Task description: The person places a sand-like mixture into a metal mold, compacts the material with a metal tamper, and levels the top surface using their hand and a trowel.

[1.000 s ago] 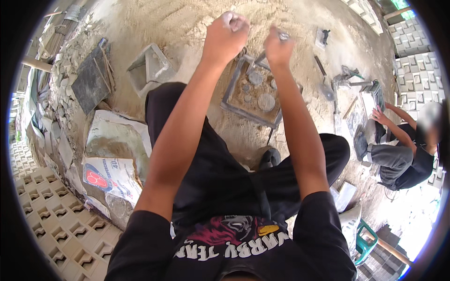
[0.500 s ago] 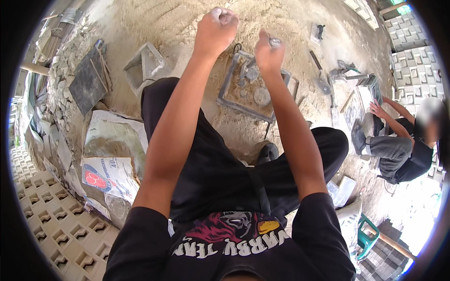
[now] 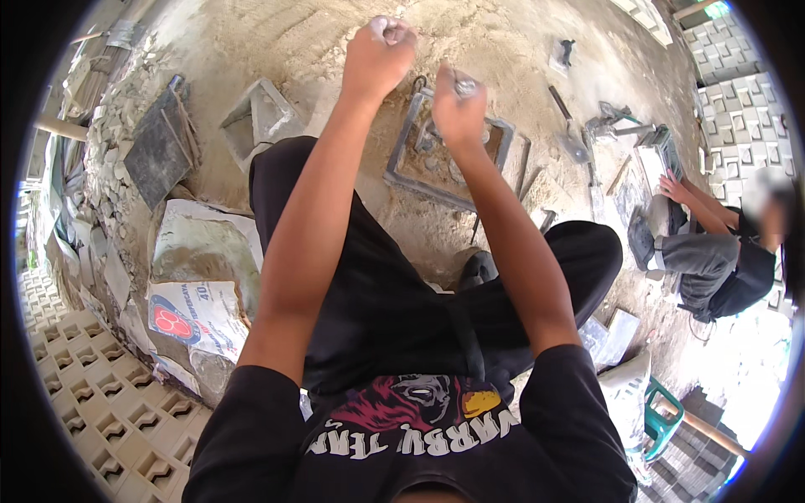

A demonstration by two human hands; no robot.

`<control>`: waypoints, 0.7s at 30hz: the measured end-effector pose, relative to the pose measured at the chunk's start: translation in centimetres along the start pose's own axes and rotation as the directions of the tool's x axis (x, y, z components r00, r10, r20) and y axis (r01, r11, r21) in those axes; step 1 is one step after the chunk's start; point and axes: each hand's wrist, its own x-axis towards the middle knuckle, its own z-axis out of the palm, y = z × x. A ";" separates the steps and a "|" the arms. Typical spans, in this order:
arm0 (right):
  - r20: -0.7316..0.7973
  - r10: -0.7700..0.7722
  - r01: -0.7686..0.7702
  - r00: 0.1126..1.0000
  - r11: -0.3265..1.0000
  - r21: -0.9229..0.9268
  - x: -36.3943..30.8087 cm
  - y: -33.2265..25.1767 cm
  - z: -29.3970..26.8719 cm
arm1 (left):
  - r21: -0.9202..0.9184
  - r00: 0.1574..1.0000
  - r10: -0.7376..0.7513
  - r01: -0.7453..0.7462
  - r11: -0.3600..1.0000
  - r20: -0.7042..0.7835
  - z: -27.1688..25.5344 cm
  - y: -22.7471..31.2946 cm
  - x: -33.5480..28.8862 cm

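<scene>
Head cam: L hand (image 3: 380, 59) is hanging at 12 o'clock, R hand (image 3: 459, 107) at 1; both are looking mostly curled, can't tell if gripping anything. Frame (image 3: 428, 192) is lying at 1 too, partly behind R hand, prob. sitting there for easy two-handed reach.

We had bright daylight: glare whitened the ground (image 3: 749, 381) right of the chair (image 3: 668, 434), and fisheye distortion bent the blocks (image 3: 126, 411) far left of it.
</scene>
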 end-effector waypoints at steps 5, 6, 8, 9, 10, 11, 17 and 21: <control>0.030 0.053 -0.055 0.998 0.997 0.056 -1.7 -1.4 -0.5 | -0.003 1.000 -0.024 0.024 1.000 -0.009 -0.3 0.4 -0.1; 0.049 0.053 -0.055 0.997 0.998 0.042 -1.9 -0.9 -0.8 | 0.012 1.000 -0.012 0.012 1.000 -0.011 -0.1 0.4 -0.2; 0.086 0.053 -0.055 0.995 0.998 0.013 -2.4 0.3 -1.3 | 0.006 1.000 -0.025 0.025 1.000 -0.001 0.2 0.5 -0.3; 0.094 0.070 -0.073 0.993 0.997 0.034 -2.4 -0.2 -1.5 | -0.011 0.999 -0.048 0.048 0.999 0.005 -0.1 0.3 0.1; 0.104 0.094 -0.100 0.990 0.993 0.056 -2.7 -1.2 -1.9 | -0.025 0.997 -0.076 0.077 0.997 0.014 -0.4 0.1 0.0; 0.114 0.117 -0.127 0.987 0.989 0.077 -3.1 -1.7 -2.0 | -0.007 0.998 -0.056 0.056 0.998 -0.003 -0.6 -0.1 -0.2; 0.246 0.150 -0.161 0.958 0.987 0.026 -3.7 -2.1 -2.9 | -0.041 0.999 -0.044 0.045 0.998 0.017 0.3 0.3 -0.2; 0.337 -0.036 0.028 0.941 0.999 0.028 -4.9 -0.9 -3.7 | -0.086 0.999 -0.034 0.037 0.996 0.036 1.0 0.2 0.0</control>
